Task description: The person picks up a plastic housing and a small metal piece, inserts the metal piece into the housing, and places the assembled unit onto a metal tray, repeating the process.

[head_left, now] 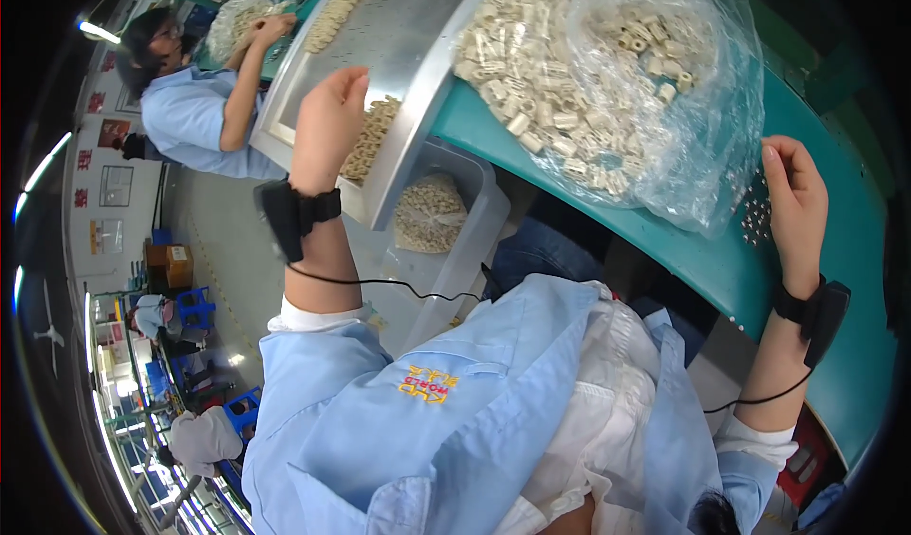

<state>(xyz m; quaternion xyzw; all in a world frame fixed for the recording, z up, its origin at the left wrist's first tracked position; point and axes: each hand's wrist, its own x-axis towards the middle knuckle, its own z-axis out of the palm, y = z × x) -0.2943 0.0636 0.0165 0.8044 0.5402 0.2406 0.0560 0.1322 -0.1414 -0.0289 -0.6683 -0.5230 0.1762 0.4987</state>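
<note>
"How do the hands stand?"

"The left hand (327, 122) is raised in front of the tray (399, 32), fingers curled and tips drawn together. The right hand (799, 198) is half curled over the green table (854, 336). I can't tell whether either pinches anything."

"What lies closest to each?"

"Just left of the right hand is a patch of metal bits (756, 217), perhaps screws, its long axis running roughly away from the person. The right is clearly the nearer hand; the left is well apart. Beside the left hand, to its right, is a loose heap of beige pieces (373, 136) in the tray."

"And between the hands?"

"A clear bag (721, 179) on the table, more beige pieces spilling from its left side."

"Counts?"

"Two hands, one tray, one patch of bits, one bag on the table. Bits and pieces are too many to count. Farther out: one row of pieces (351, 5) at the tray's far end, one plastic bin (486, 217) below holding one filled sack (430, 217), and one co-worker (195, 112) at upper left."
</note>
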